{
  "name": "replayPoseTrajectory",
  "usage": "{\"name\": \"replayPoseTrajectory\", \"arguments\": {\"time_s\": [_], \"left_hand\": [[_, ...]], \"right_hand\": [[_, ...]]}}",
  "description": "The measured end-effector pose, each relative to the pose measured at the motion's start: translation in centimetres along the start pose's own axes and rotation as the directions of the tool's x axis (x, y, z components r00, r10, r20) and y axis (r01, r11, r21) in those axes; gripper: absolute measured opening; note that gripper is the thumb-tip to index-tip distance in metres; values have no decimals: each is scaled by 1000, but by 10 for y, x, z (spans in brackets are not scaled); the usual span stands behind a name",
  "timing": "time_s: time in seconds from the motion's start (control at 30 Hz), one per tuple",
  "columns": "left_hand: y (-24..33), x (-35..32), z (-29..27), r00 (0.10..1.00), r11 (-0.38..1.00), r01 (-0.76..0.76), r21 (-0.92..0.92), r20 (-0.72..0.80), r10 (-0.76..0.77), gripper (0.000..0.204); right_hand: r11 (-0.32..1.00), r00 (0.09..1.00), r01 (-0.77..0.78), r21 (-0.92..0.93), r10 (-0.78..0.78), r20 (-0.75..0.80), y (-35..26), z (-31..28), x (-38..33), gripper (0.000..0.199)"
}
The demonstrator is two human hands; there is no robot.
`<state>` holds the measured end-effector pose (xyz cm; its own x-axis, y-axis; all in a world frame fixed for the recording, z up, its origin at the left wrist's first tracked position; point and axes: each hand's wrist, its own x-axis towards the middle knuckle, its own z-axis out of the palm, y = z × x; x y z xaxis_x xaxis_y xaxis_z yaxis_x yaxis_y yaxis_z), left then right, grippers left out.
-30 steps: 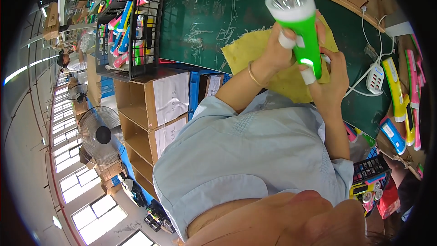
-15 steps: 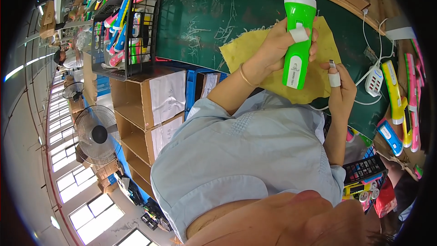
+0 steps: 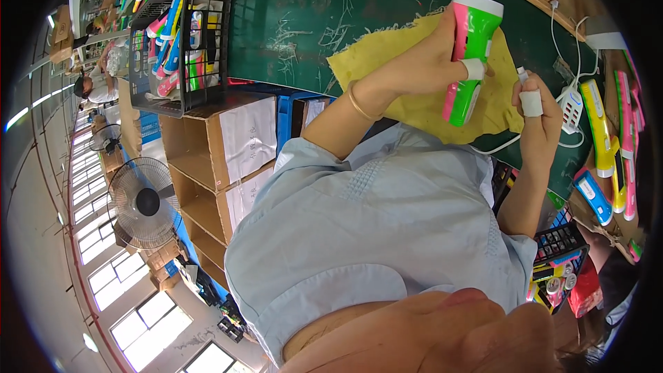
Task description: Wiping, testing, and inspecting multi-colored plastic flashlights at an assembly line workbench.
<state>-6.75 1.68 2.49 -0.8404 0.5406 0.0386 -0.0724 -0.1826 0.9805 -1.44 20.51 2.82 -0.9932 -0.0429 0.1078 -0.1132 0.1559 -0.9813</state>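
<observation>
My left hand [image 3: 431,62] grips a green and pink flashlight [image 3: 471,52] around its middle, holding it over the yellow cloth [image 3: 387,62] on the green table [image 3: 290,21]. My right hand [image 3: 539,114], just beside it, pinches a small white part [image 3: 523,76] in its fingertips. A white charger [image 3: 572,107] lies beyond, and more flashlights [image 3: 608,145] farther right.

Left hand [image 3: 428,62] grips a green-pink flashlight [image 3: 469,55] — right hand [image 3: 539,114] beside, over yellow cloth [image 3: 387,69].
</observation>
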Motion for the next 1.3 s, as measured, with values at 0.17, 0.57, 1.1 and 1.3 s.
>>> {"name": "replayPoseTrajectory", "arguments": {"time_s": [0.17, 0.57, 1.1, 1.3], "left_hand": [[4, 1, 9, 987, 946, -20, 324, -147, 71, 63], [-6, 4, 17, 966, 822, 23, 569, -226, 129, 65], [-14, 16, -6, 927, 991, 70, 115, -374, -22, 40], [-7, 17, 4, 944, 902, 12, -432, -291, -153, 32]], "right_hand": [[995, 981, 88, -43, -79, 176, -16, 6, 20, 18], [848, 992, 123, -516, -95, 80, -21, 22, 20, 18], [726, 723, 285, -625, -591, -357, -23, 18, 7, 30], [984, 988, -144, 102, 148, -34, 15, 12, 7, 30]]}}
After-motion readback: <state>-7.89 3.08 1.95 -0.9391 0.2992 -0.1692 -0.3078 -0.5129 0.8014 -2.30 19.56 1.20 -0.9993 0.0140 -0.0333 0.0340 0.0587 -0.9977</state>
